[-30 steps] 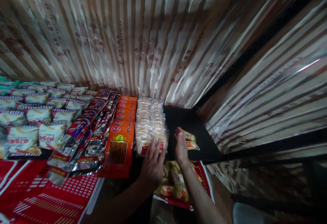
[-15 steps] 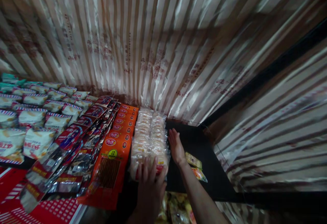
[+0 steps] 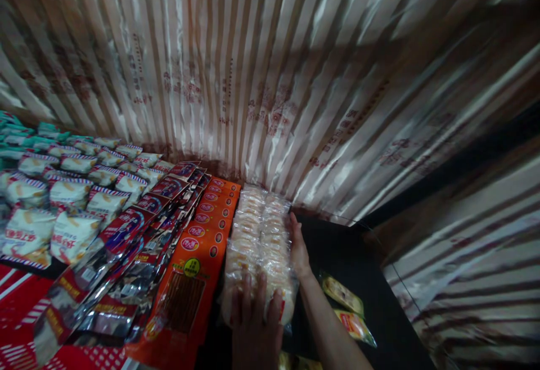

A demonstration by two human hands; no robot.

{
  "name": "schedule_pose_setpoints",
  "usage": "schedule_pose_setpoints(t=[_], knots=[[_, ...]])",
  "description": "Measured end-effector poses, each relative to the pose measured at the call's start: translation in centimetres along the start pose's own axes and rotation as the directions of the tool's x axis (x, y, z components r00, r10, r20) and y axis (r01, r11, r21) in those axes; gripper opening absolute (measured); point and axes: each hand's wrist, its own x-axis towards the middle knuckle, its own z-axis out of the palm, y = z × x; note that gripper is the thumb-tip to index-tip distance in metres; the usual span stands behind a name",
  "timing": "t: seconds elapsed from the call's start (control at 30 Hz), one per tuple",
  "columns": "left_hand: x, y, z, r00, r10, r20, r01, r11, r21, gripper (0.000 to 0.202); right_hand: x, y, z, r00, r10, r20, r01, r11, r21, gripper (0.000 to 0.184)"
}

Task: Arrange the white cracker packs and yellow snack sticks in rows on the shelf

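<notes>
A row of clear packets of pale round crackers (image 3: 259, 246) runs back along the dark shelf (image 3: 337, 252). My left hand (image 3: 255, 325) lies flat on the nearest packet, fingers spread and pressing its front end. My right hand (image 3: 297, 246) is stretched out, fingers together, its palm against the right side of the row further back. Neither hand grips anything.
Left of the crackers lie rows of orange packets (image 3: 198, 257), silver-and-red packets (image 3: 126, 257) and white packets (image 3: 67, 201). Two small yellow packets (image 3: 346, 305) lie loose on the shelf at the right. A shiny striped curtain (image 3: 261, 66) hangs behind.
My right hand has slid from beside the loose yellow packets back along the right side of the cracker row. My left hand stays on the front packet. The view has tilted down and right.
</notes>
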Motion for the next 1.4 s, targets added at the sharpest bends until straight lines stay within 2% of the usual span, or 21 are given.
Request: schedule_pose_setpoints(t=[0.4, 0.5, 0.7, 0.8, 0.87, 0.93, 1.07, 1.2, 1.3, 1.4], knots=[[1.2, 0.2, -1.1, 0.993, -0.103, -0.064, 0.100, 0.993, -0.059, 0.041, -0.1, 0.2, 2.3, 0.996, 0.084, -0.012, -0.081, 0.986, 0.145, 0.059], [0.9, 0.4, -0.6, 0.987, -0.126, -0.095, 0.118, 0.990, -0.078, 0.038, 0.3, 0.1, 1.7, 0.995, 0.094, -0.032, -0.090, 0.988, 0.126, 0.061], [0.4, 0.3, 0.0, 0.988, -0.096, -0.117, 0.085, 0.992, -0.090, 0.036, 2.4, -0.4, -0.2, 0.989, 0.070, -0.128, -0.068, 0.997, 0.025, 0.061], [0.4, 0.3, 0.0, 0.985, -0.094, -0.145, 0.078, 0.991, -0.110, 0.034, 3.0, -0.5, 0.1, 0.994, 0.093, -0.054, -0.093, 0.996, -0.003, 0.062], [0.5, 0.3, -0.1, 0.987, -0.095, -0.131, 0.078, 0.988, -0.136, 0.033, 3.1, -0.5, 0.5, 0.994, 0.105, 0.008, -0.105, 0.994, -0.021, 0.063], [0.6, 0.4, -0.5, 0.988, -0.104, -0.110, 0.085, 0.982, -0.166, 0.032, 2.7, -0.6, 0.4, 0.995, 0.100, 0.024, -0.099, 0.995, -0.029, 0.064], [0.8, 0.3, -2.0, 0.994, -0.082, -0.069, 0.065, 0.973, -0.219, 0.034, -0.3, -1.0, -0.8, 1.000, 0.022, -0.020, -0.022, 0.999, -0.025, 0.061], [0.7, -0.2, -3.7, 0.997, -0.060, -0.040, 0.047, 0.961, -0.273, 0.039, -6.0, -1.4, -2.2, 0.994, -0.089, -0.062, 0.092, 0.995, 0.046, 0.055], [0.3, -0.8, -5.0, 0.999, -0.025, -0.047, 0.009, 0.949, -0.314, 0.038, -10.6, -1.3, -2.5, 0.993, -0.095, -0.066, 0.100, 0.991, 0.090, 0.052], [-0.5, -1.3, -6.2, 0.998, -0.009, -0.056, -0.011, 0.941, -0.338, 0.033, -14.0, -0.6, -2.6, 0.990, -0.103, -0.096, 0.110, 0.991, 0.072, 0.050]])
